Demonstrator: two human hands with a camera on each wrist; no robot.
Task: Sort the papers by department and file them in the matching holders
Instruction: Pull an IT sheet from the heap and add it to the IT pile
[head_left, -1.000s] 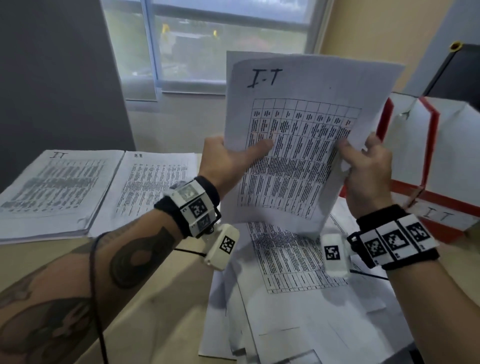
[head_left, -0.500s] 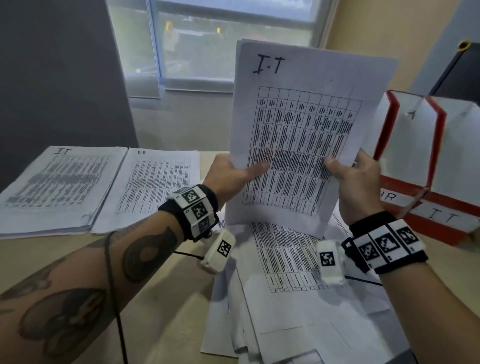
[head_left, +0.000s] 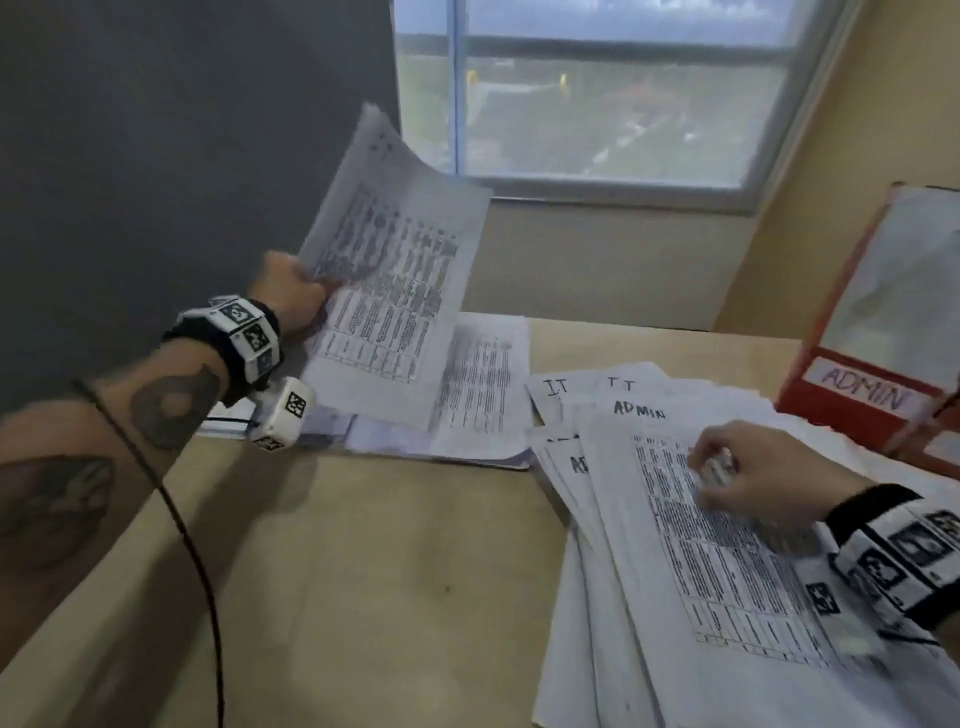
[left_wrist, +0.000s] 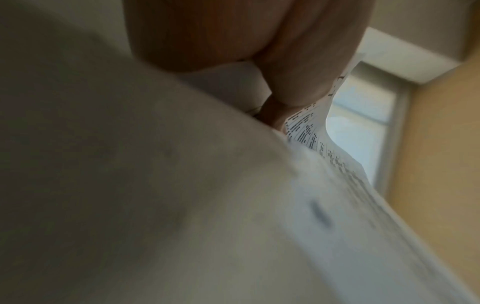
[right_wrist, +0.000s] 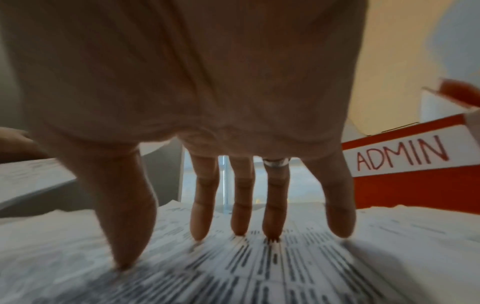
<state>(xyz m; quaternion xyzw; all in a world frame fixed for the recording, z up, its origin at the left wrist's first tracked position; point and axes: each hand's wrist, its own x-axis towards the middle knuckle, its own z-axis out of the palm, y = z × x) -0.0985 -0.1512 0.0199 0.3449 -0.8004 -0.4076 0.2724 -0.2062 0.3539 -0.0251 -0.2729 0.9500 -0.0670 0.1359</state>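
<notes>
Holding a printed sheet (head_left: 395, 291) by its left edge, your left hand (head_left: 291, 296) pinches it between thumb and fingers and keeps it tilted up above the 2 sorted stacks (head_left: 467, 395) at the far left of the table (head_left: 395, 582); its lower edge hangs just over the nearer of those stacks. In the left wrist view the thumb and a finger close on the paper's edge (left_wrist: 306, 131), with the window behind. The heading on the held sheet is too blurred to read in these views. Your right hand (head_left: 753, 478) is spread with the fingers fairly straight, and its fingertips (right_wrist: 241, 228) press down on the top page of the loose pile of papers (head_left: 701, 545) at the right of the table. That top page is headed ADMIN, and 2 pages fanned out beneath it at the far side show IT. A ring (right_wrist: 276, 162) sits on 1 finger of this hand. Just beyond the pile, at the right edge, stands the red holder (head_left: 878, 364) with a white label reading ADMIN, and the pile's far corner lies close against its base. A black cable (head_left: 182, 530) runs along your left forearm.
</notes>
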